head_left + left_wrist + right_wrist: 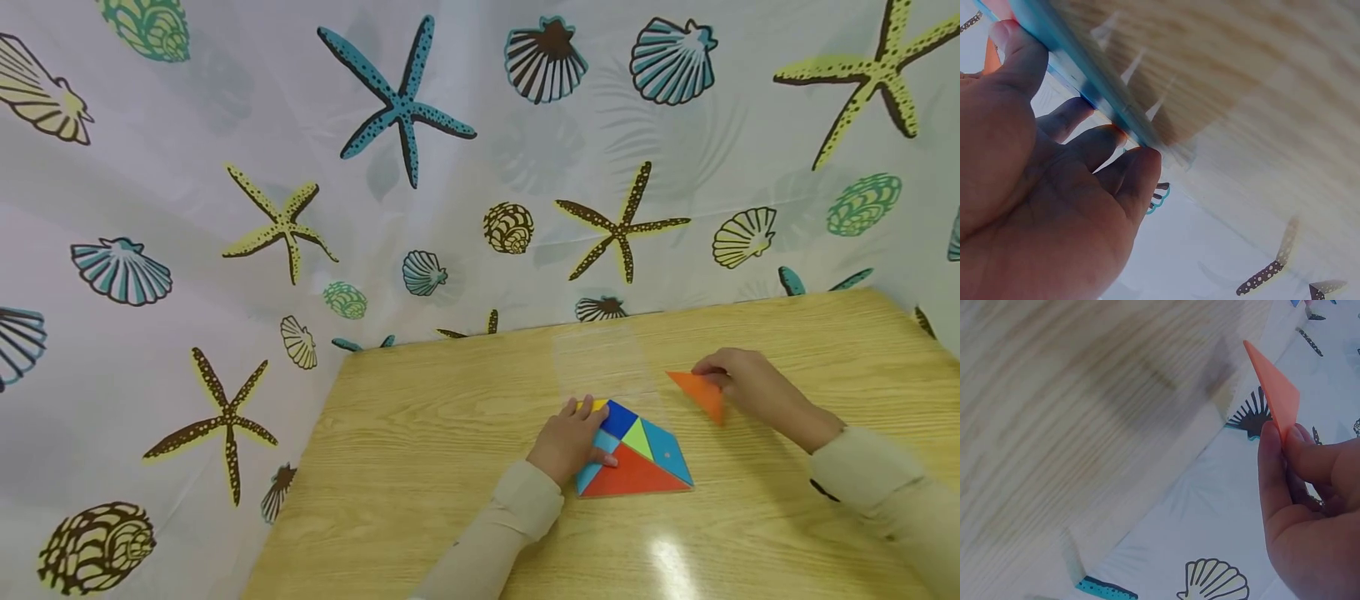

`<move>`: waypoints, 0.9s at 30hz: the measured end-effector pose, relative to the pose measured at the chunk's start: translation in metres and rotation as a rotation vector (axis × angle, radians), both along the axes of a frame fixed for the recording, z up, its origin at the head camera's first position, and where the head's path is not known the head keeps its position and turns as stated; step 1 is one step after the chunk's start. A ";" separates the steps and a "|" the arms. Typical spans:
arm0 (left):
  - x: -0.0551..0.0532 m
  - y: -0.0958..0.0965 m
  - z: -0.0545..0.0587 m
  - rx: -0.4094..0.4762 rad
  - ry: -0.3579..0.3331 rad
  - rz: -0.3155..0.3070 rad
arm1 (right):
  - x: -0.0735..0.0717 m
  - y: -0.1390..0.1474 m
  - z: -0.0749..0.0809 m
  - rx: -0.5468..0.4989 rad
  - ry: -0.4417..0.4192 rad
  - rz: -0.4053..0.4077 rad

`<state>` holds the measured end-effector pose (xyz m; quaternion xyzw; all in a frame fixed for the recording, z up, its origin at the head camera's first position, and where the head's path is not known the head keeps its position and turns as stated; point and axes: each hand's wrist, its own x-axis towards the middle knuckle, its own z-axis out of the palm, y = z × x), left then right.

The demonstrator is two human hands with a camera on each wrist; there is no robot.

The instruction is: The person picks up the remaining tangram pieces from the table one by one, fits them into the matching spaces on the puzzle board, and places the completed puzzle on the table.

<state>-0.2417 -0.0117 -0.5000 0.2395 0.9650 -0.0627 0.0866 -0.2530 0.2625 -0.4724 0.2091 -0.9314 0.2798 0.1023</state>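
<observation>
My right hand (742,387) pinches an orange triangle tangram piece (701,396) between thumb and fingertips. In the right wrist view the orange triangle (1277,387) is held by one corner, tilted above the table. My left hand (567,440) rests with spread fingers over a group of tangram pieces fitted together. The thumb lies over a red triangle (633,477), the other fingers over the yellow and dark blue pieces. A dark blue square (619,418), a light green triangle (637,440) and a blue piece (670,450) are visible. Part of the group is hidden under the left hand.
The pieces lie on a light wood-grain table (435,433). A clear, shiny strip (603,358) lies flat behind them. White cloth printed with starfish and shells (465,175) hangs along the table's back and left edges.
</observation>
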 end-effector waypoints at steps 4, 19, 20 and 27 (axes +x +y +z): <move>0.001 0.001 0.000 -0.001 -0.014 0.009 | -0.006 -0.016 -0.004 -0.015 0.002 0.022; 0.002 0.002 -0.002 -0.007 -0.017 0.001 | -0.013 -0.048 -0.016 -0.014 0.008 0.046; 0.002 0.002 -0.002 -0.008 -0.015 0.004 | -0.013 -0.048 -0.016 -0.015 0.009 0.045; 0.002 0.001 -0.003 -0.014 -0.001 0.007 | -0.015 -0.055 -0.015 -0.011 -0.023 0.048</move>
